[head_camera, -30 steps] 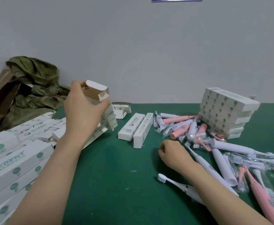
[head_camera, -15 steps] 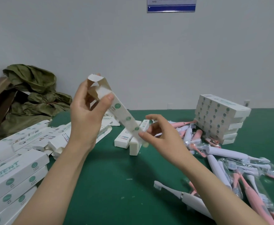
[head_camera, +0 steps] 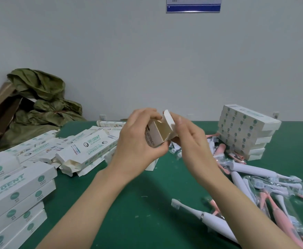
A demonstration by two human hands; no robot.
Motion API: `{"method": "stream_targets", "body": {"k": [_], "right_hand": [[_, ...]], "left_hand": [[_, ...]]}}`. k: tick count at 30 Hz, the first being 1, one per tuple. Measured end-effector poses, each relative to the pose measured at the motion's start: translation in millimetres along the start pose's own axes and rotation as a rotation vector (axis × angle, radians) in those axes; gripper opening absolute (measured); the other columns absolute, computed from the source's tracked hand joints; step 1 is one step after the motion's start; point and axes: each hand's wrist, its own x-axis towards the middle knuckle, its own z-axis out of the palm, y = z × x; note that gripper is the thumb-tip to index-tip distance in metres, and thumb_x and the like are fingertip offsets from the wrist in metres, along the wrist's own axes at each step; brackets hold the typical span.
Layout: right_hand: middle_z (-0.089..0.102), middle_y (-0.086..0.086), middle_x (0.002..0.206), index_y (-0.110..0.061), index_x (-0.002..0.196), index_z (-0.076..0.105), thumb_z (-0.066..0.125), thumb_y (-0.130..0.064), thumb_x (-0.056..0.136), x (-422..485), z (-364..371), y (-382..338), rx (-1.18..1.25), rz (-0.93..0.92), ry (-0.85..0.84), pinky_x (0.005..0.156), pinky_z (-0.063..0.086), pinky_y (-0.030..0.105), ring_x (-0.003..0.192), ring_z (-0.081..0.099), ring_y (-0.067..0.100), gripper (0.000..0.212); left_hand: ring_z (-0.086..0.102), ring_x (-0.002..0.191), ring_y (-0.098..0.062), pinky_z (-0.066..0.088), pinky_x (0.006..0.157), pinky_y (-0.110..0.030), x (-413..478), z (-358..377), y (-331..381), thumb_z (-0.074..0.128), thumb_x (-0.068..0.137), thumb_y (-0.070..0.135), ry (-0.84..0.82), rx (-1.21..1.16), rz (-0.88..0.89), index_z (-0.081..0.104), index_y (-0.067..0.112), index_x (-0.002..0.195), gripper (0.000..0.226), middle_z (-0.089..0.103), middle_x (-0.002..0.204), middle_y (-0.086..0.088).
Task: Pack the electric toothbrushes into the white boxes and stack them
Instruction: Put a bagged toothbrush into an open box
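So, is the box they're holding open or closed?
Open. On the box, the end flap stands up and the brown inside shows between the left hand and right hand.

1 view: head-worn, wide-angle, looks forward-down across green table toward grey wall; close range.

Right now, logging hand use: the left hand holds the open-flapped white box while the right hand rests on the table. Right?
No: head view shows the right hand off the table, fingers on the white box; the left hand does hold it.

Even soft indoor light, faint shadows, wide-angle edge bending, slight softness
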Motion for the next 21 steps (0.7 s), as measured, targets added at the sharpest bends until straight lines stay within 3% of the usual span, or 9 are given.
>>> {"method": "stream_targets", "body": {"k": [5,8,10,12,15,17,21], "right_hand": [[0.057,-0.01,0.064,-0.05,0.1,0.055,0.038,-0.015,0.101,-3.7,4.8,11.6,-0.139,-0.057,0.091,0.064,0.04,0.018,0.064,0.048,0.0,0.039],[0.054,-0.008,0.06,-0.031,0.113,0.063,0.04,-0.015,0.1,-4.8,4.9,17.9,-0.253,-0.051,0.08,0.056,0.035,0.014,0.057,0.044,0.003,0.031],[0.051,-0.017,0.054,-0.023,0.127,0.059,0.042,-0.016,0.099,-6.1,5.8,20.5,-0.359,-0.061,0.083,0.055,0.034,0.009,0.055,0.046,-0.001,0.033],[0.05,-0.023,0.053,-0.02,0.127,0.059,0.043,-0.015,0.099,-5.6,5.2,20.9,-0.352,-0.064,0.116,0.055,0.034,0.007,0.055,0.047,-0.004,0.032],[0.041,-0.005,0.056,-0.004,0.098,0.063,0.04,-0.016,0.1,-2.9,4.4,20.0,-0.153,0.004,0.133,0.056,0.031,0.021,0.056,0.036,0.005,0.025],[0.038,0.012,0.065,0.004,0.094,0.058,0.04,-0.018,0.1,-1.7,4.7,19.4,-0.026,0.058,0.133,0.062,0.031,0.031,0.064,0.035,0.017,0.029],[0.041,0.014,0.065,-0.004,0.09,0.061,0.041,-0.03,0.097,-3.8,9.5,16.3,-0.019,0.055,0.107,0.059,0.032,0.037,0.063,0.036,0.027,0.034]], "left_hand": [[0.052,0.097,0.004,0.038,0.079,-0.004,-6.0,11.4,-14.8,0.083,0.064,0.037,-0.016,-0.105,-0.175,0.052,0.025,0.109,0.055,0.056,0.103,0.015],[0.058,0.093,-0.003,0.046,0.079,-0.016,-9.4,15.9,-21.4,0.078,0.064,0.047,-0.026,-0.139,-0.232,0.055,0.028,0.104,0.05,0.062,0.097,0.015],[0.058,0.09,-0.007,0.047,0.08,-0.022,-10.2,16.8,-21.9,0.072,0.064,0.048,-0.017,-0.115,-0.189,0.058,0.029,0.103,0.046,0.062,0.094,0.014],[0.055,0.091,-0.006,0.045,0.08,-0.021,-10.9,18.5,-20.2,0.066,0.064,0.054,0.005,-0.096,-0.175,0.06,0.031,0.106,0.048,0.06,0.094,0.014],[0.051,0.098,-0.005,0.04,0.084,-0.016,-14.2,23.4,-15.4,0.059,0.064,0.059,0.028,-0.096,-0.225,0.059,0.038,0.114,0.054,0.057,0.098,0.007],[0.046,0.103,-0.004,0.036,0.086,-0.012,-17.5,26.0,-11.4,0.053,0.068,0.058,0.026,-0.136,-0.255,0.054,0.044,0.117,0.051,0.054,0.101,0.005],[0.041,0.104,-0.006,0.033,0.087,-0.014,-18.7,27.5,-5.9,0.047,0.07,0.049,0.051,-0.145,-0.256,0.048,0.047,0.101,0.031,0.052,0.101,0.014]]}}
